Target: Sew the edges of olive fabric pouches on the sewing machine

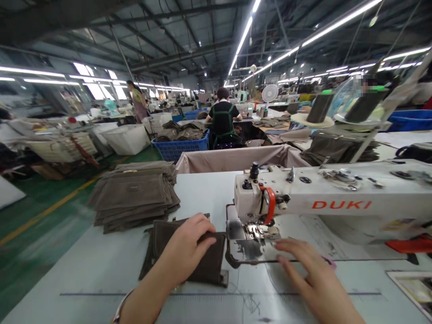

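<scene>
My left hand [189, 249] rests over a dark brown sewn fabric panel [211, 256] lying on the table left of the needle area. Its thumb stands apart from the bent fingers, and no pinch on the cloth shows. Beside the metal bed plate [249, 247] of a white sewing machine [290, 193], my right hand [308, 270] hovers with fingers spread and nothing between them. A pink item [330, 263] shows partly behind that hand; I cannot make out what it is. The machine's presser foot [259, 230] has no fabric under it that I can see.
At the table's far left sits a stack of brown fabric panels [135, 193]. A cloth-lined bin [232, 158] adjoins the back edge. Loose threads [251, 306] lie near a printed ruler line [101, 294]. Thread cones [319, 108] stand behind the machine. A person [223, 117] sits ahead.
</scene>
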`<control>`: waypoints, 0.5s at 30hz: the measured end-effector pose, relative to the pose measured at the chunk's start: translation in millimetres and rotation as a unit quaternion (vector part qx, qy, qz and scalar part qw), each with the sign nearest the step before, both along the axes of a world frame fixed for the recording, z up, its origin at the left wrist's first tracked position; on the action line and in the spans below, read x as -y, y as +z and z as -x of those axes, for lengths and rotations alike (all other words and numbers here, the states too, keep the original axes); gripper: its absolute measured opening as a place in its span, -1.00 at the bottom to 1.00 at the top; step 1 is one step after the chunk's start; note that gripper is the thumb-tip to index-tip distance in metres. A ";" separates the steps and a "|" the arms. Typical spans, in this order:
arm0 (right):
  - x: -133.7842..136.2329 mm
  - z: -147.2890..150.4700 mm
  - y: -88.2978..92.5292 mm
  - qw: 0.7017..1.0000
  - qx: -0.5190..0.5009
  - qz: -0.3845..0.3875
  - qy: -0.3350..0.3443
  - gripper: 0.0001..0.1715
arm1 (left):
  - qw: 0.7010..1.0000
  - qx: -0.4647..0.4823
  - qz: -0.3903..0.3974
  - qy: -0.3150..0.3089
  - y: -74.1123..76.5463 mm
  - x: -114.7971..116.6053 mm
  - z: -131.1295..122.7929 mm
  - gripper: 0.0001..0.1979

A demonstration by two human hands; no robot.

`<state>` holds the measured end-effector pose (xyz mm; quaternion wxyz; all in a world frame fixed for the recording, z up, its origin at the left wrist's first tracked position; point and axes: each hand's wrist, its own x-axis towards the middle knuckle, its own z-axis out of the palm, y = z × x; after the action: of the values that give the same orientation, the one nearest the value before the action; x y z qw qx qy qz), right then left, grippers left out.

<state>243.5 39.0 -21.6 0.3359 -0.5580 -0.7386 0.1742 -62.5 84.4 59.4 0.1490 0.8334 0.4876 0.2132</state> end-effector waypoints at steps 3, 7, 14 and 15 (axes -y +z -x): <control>9.6 54.0 21.7 0.982 -0.108 0.058 0.144 -0.61 | 0.996 0.080 0.045 0.005 28.3 15.4 5.0 -0.95; 11.1 97.9 37.4 0.946 -0.214 0.093 0.224 -0.41 | 0.991 0.108 0.061 0.059 47.0 30.4 6.4 -0.87; 19.3 105.5 32.6 0.908 -0.289 0.193 0.234 -0.83 | 0.985 0.124 0.072 0.098 56.9 38.4 -0.5 -0.84; 22.7 103.8 27.2 0.901 -0.303 0.224 0.215 -0.81 | 0.984 0.125 0.081 0.099 53.1 35.7 -4.4 -0.84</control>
<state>139.7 16.2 5.6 0.3640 -0.3669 -0.6448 0.5631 -58.1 48.8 112.5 0.2535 0.7334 0.5606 0.2891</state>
